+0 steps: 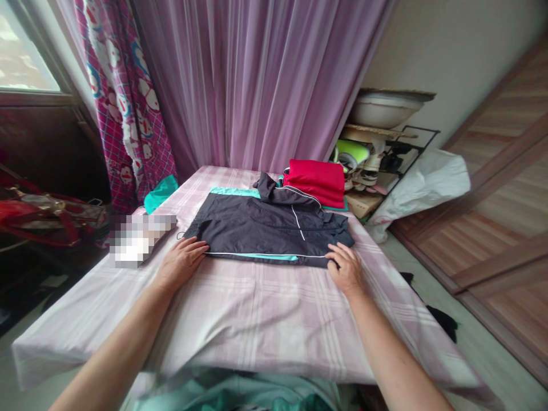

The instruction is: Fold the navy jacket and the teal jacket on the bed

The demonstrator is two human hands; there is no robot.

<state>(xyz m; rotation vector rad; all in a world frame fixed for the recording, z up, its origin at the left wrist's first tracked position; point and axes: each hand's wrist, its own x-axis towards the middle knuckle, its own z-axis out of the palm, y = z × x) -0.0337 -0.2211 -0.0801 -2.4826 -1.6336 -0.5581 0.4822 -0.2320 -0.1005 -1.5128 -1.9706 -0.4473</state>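
Observation:
A dark jacket point(257, 225) with white piping and turquoise trim lies folded into a broad flat shape on the table, its hood or collar part bunched at the far side. My left hand point(183, 260) is closed on its near left corner, fingers over the cloth. At the near right corner, my right hand point(346, 267) pinches the edge with curled fingers and thumb. Both hands are at the near edge with the white piping. Just behind the jacket's right part sits a folded red garment point(317, 177).
A checked pink-and-white cloth point(265, 319) covers the table. A blurred-out item point(137, 242) lies near its left edge, beside a turquoise cloth point(161, 193). Purple curtains point(265, 80) hang behind. At right stand a rack with shoes point(368, 174), a basin point(385, 108) and a white bag point(428, 182).

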